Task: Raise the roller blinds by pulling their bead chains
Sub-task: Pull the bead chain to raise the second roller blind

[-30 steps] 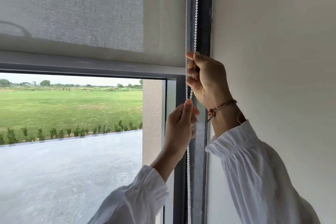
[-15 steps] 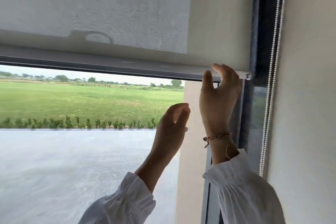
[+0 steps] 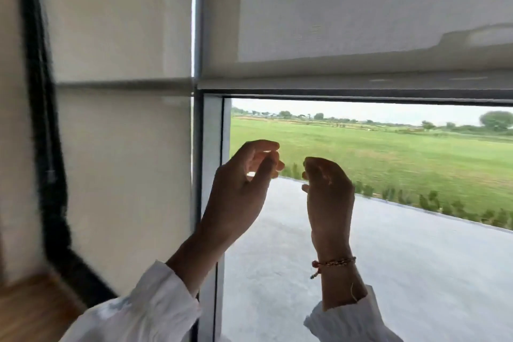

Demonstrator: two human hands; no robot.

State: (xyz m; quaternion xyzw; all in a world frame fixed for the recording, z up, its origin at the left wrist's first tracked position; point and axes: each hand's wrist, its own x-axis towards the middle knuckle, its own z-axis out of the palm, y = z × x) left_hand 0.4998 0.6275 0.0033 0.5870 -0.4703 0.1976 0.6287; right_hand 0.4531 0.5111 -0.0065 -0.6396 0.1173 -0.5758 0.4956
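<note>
Roller blinds (image 3: pixel 361 8) could be left half-raised: no chain is seen, nothing held by the slack-fingered left hand (image 3: pixel 241 189) or right hand (image 3: pixel 329 197).

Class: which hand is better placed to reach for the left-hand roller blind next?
Left, probably. The left hand is empty and nearest the left-hand roller blind, by the window post; the right hand, also empty, is over the open pane. No bead chain shows.
</note>
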